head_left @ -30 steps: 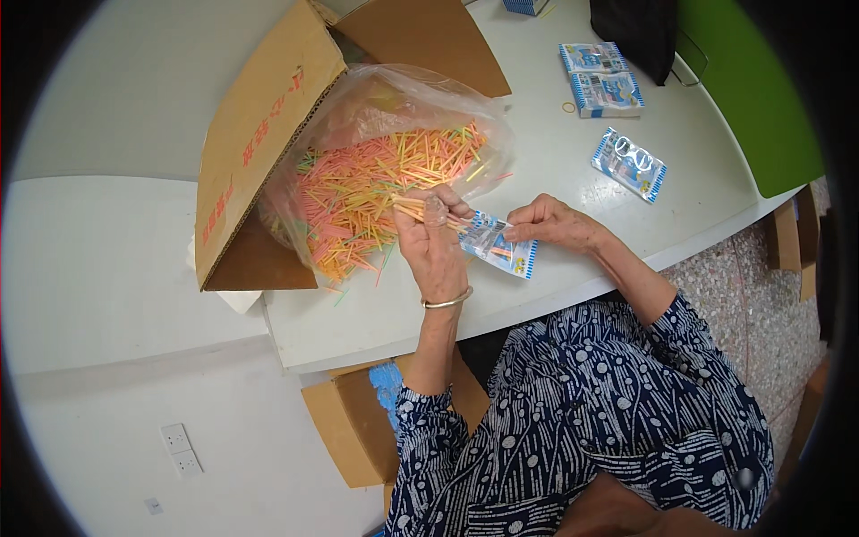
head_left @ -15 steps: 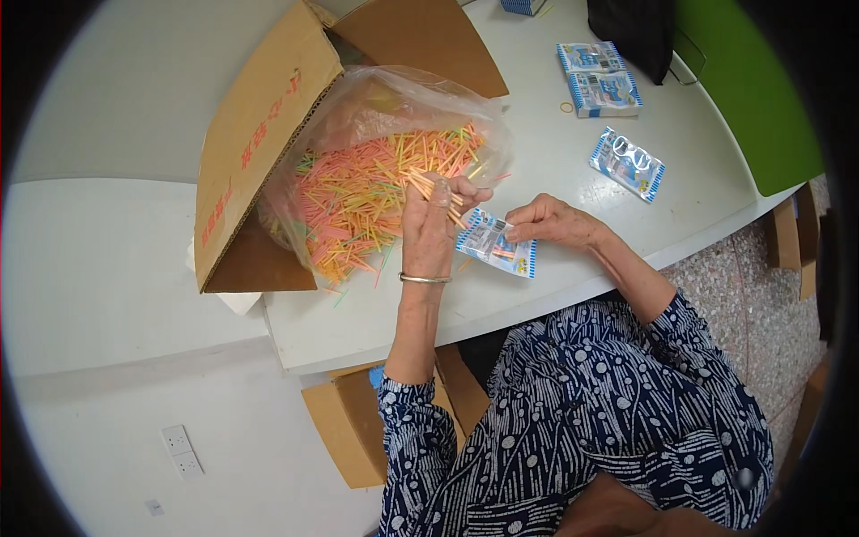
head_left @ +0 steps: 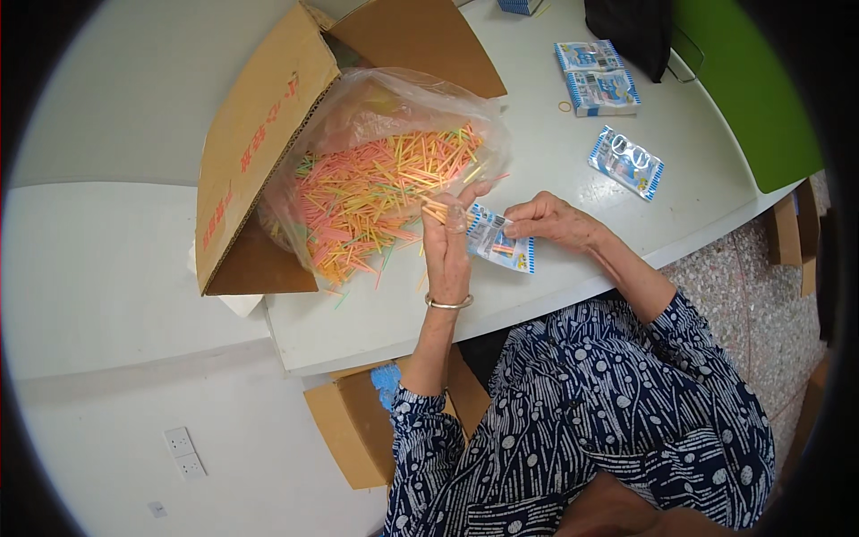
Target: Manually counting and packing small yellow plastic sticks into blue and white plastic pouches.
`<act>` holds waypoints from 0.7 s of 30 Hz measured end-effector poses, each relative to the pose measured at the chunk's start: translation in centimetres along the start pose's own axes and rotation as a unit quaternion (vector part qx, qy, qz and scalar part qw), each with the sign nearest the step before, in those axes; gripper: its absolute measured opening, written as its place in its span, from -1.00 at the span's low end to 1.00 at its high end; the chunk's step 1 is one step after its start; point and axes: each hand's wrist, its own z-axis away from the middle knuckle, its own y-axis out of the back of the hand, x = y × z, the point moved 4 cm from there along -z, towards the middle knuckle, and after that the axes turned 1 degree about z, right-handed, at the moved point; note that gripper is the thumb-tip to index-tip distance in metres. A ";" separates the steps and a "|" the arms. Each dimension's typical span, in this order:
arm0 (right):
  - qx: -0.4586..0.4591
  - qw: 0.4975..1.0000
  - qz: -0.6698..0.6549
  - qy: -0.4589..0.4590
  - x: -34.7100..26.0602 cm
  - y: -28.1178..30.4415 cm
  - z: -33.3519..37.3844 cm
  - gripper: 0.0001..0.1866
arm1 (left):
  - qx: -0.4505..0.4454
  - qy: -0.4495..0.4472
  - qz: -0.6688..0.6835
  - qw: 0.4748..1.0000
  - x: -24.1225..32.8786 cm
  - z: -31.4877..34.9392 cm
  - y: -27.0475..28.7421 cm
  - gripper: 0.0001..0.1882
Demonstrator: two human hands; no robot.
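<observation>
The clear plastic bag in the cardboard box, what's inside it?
The plastic bag holds a big heap of thin sticks in pink, orange, yellow and green. It lies in the cardboard box. What sits underneath the heap is covered.

White curved table [head_left: 573, 152] under even light; pale wall [head_left: 116, 430] with a white socket [head_left: 183, 452]; speckled terrazzo floor [head_left: 761, 304]; green panel [head_left: 752, 89] at right.

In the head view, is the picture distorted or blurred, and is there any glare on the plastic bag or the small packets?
Head view: fisheye bends the table edge and blackens the corners; light is even, shadows soft; the clear bag and the loose packet show pale glare; the left hand and right hand look sharp.
</observation>
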 end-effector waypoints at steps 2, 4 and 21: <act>-0.003 1.000 0.002 0.015 -0.1 -0.1 0.0 -0.73 | -0.057 -0.049 -0.074 0.994 0.2 -0.1 0.0 -0.81; -0.002 1.000 0.017 0.026 0.0 0.0 0.0 -0.72 | -0.061 -0.021 -0.075 0.995 0.2 0.2 0.2 -0.81; 0.069 0.996 0.015 0.046 0.2 0.2 -0.4 -0.70 | -0.048 0.010 -0.206 0.977 0.0 0.4 1.4 -0.70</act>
